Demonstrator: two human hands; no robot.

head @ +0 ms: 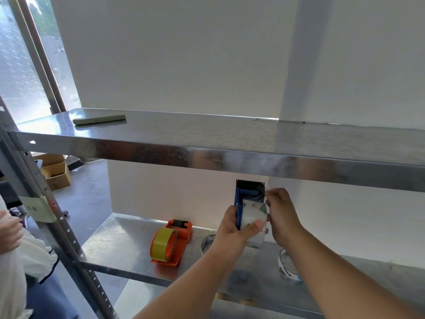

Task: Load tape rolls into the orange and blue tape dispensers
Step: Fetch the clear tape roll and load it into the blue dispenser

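Note:
My left hand (232,229) grips the blue tape dispenser (240,203) upright above the lower shelf, with a clear tape roll (254,215) seated in it. My right hand (281,212) pinches the clear tape end beside the dispenser's black toothed blade (249,184). The orange dispenser (177,244) lies on the lower metal shelf (119,245) to the left, holding a yellow tape roll (162,242). Two more white printed tape rolls lie on the shelf: one (208,244) partly hidden behind my left wrist, another (286,265) beside my right forearm.
The upper metal shelf (207,155) juts out just above the dispenser; a flat grey-green bar (99,119) lies on it. A slotted upright post (69,231) stands at left. Another person's hand and white garment (13,245) are at the far left. Cardboard boxes (56,171) sit on the floor.

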